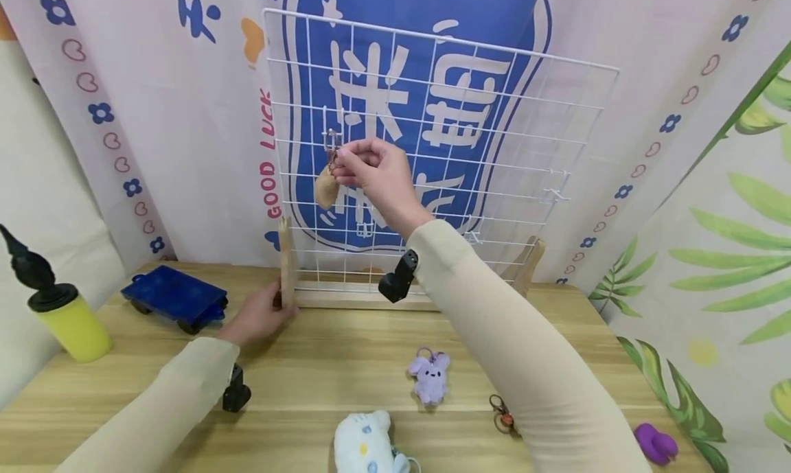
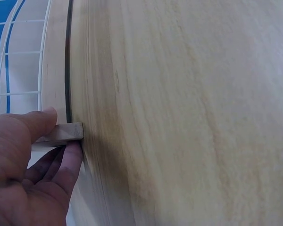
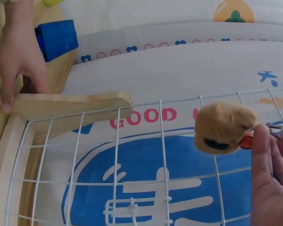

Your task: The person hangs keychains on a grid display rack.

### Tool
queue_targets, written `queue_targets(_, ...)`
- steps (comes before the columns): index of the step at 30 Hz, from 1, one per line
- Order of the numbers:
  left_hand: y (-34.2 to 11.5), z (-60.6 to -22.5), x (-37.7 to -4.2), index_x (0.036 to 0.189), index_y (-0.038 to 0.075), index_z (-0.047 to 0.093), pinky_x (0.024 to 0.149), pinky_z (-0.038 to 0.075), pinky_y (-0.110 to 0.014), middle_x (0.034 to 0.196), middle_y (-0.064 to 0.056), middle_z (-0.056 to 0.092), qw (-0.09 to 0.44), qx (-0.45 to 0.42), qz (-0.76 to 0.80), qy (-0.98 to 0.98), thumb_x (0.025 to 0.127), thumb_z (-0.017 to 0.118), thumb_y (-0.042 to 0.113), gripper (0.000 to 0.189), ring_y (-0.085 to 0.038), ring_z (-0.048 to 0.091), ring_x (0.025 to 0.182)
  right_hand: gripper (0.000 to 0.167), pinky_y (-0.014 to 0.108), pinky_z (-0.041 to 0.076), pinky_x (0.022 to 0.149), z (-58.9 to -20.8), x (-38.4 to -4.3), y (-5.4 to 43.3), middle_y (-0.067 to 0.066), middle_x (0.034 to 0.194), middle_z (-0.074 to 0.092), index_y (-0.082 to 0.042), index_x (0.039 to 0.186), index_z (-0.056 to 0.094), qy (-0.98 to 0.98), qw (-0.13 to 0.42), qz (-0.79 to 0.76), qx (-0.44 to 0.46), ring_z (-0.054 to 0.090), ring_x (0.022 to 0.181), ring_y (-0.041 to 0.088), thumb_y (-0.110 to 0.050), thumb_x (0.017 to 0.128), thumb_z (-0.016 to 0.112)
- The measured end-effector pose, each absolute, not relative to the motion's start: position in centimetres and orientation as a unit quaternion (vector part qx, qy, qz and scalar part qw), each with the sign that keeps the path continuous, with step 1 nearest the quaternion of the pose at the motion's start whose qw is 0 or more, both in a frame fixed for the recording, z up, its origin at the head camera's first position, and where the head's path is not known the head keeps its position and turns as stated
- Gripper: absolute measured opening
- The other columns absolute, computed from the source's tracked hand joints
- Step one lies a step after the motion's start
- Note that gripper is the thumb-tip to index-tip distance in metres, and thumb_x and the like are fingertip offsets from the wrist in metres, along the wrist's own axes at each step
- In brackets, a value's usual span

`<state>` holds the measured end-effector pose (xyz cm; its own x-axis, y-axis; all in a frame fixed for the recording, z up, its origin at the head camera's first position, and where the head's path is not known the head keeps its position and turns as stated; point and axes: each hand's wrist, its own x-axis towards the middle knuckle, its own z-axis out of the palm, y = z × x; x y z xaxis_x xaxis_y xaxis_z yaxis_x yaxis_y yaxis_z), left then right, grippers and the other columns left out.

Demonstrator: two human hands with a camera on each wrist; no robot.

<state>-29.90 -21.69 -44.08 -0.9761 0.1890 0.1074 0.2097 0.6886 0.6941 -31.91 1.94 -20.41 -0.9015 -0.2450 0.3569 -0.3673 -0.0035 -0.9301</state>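
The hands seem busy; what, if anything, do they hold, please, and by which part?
Right hand: plush keychain, by its metal hardware. Left hand: wooden stand, low on its left upright.

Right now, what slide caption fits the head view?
Right hand holds plush charm near wire grid; left hand grips wooden stand.

Behind the right hand (image 1: 378, 174), a pale printed curtain (image 1: 207, 150) spreads wide, blue emblem (image 1: 414, 68) bold, red "GOOD LUCK" lettering (image 1: 268, 185) running up beside it! Over to that hand's right, a leaf-print backdrop (image 1: 729, 257); below the hand, a wood-grain table (image 1: 334, 363), evenly lit!
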Motion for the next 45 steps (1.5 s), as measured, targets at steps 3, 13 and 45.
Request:
queue_targets(3, -21.9, -44.0, -30.0, 0.146, -0.017, 0.04, 0.098, 0.056, -0.063, 0.131, -0.041, 0.061, 0.014, -0.112, -0.379, -0.918, 0.099, 0.068, 0.009, 0.06, -0.052, 0.065, 0.119, 0.017, 0.024, 0.063, 0.085, -20.5, -31.9, 2.2, 0.014, 0.107, 0.075, 0.001, 0.116, 0.067, -0.708, 0.024, 0.673, 0.212, 0.074, 0.089, 0.012, -0.008, 0.102, 0.065)
queue_targets(13, -21.7, -44.0, -30.0, 0.147, -0.016, 0.04, 0.1, 0.055, -0.064, 0.133, -0.041, 0.061, 0.013, -0.106, -0.373, -0.922, 0.099, 0.069, 0.01, 0.061, -0.052, 0.065, 0.12, 0.019, 0.033, 0.063, 0.094, -21.1, -31.3, 3.2, 0.016, 0.116, 0.077, -0.001, 0.12, 0.068, -0.742, -0.014, 0.636, 0.211, 0.076, 0.101, 0.024, -0.009, 0.102, 0.066)
queue_targets(45, -21.0, -44.4, -29.8, 0.148, -0.015, 0.04, 0.1, 0.057, -0.061, 0.133, -0.038, 0.062, 0.011, -0.086, -0.372, -0.924, 0.099, 0.068, 0.007, 0.061, -0.047, 0.066, 0.119, 0.021, 0.02, 0.06, 0.083, -38.4, -19.1, 16.1, 0.009, 0.101, 0.074, -0.001, 0.112, 0.07, -0.819, -0.153, 0.425, 0.354, 0.064, 0.09, -0.003, -0.016, 0.097, 0.072)
